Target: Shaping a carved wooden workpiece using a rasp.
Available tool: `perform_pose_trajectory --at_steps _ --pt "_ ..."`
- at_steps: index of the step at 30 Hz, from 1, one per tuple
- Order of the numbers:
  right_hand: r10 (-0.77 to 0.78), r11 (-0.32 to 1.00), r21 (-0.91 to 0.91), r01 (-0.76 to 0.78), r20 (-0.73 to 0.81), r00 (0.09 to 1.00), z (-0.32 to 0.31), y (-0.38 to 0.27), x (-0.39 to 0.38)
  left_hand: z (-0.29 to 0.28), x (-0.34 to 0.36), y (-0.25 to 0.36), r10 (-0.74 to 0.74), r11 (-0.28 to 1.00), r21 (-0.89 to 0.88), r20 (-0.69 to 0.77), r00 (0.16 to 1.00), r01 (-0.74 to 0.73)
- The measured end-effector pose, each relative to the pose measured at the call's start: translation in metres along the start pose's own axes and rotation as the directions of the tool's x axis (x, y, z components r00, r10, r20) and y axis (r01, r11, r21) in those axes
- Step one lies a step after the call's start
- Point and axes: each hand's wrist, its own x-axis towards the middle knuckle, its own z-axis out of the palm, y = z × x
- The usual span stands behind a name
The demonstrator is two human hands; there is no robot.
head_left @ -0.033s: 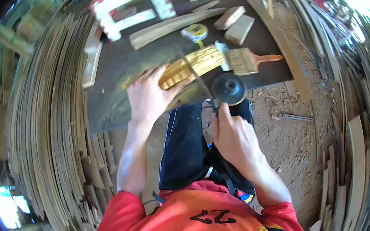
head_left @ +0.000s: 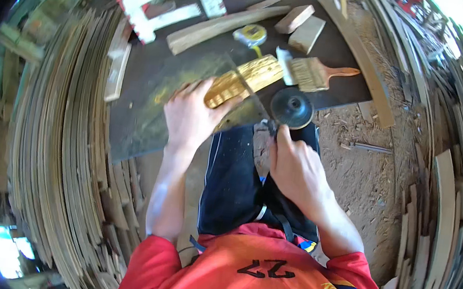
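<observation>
A yellowish wooden block (head_left: 262, 72) with a ridged near end lies slantwise on the dark tabletop. My left hand (head_left: 192, 114) grips its near left end, fingers over the far side and thumb along the near side. Across the block's top runs a long, narrow dark metal blade (head_left: 250, 94); whether it is a file or a saw I cannot make out. My right hand (head_left: 300, 166) is closed round its handle end, index finger stretched forward along it. A round black disc (head_left: 292, 109) with a central hub sits just beyond my right hand, at the table's near edge.
A paintbrush (head_left: 313, 75), a tape measure (head_left: 251, 35) and wooden offcuts (head_left: 307, 34) lie beyond the block. A red-and-white frame (head_left: 169, 16) stands at the far left. Stacked wood strips (head_left: 68, 126) line the left side; a curved board (head_left: 362, 54) borders the right.
The whole view has shifted slightly. Both hands keep their grips, and the blade still crosses the block, with little visible movement along it.
</observation>
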Motion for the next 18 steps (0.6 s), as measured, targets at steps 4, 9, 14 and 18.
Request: perform_pose_trajectory --at_steps 4,9,14,18 --pt "-0.036 0.999 0.029 0.034 0.085 0.996 0.029 -0.008 0.027 0.012 -0.014 -0.034 -0.103 0.993 0.052 0.018 0.994 0.102" --pt "-0.008 0.997 0.073 0.000 0.113 0.994 0.038 -0.004 0.023 0.022 -0.014 -0.050 -0.030 0.998 0.062 0.065 0.997 0.026" --pt "0.104 0.995 -0.020 -0.102 0.215 0.971 0.033 -0.015 0.011 0.028 -0.016 -0.061 0.026 0.982 0.181 0.177 0.984 -0.059" --pt "-0.003 1.000 0.028 0.001 0.071 0.998 0.054 -0.015 0.047 0.025 -0.011 -0.055 0.104 0.986 0.110 0.155 0.982 -0.122"
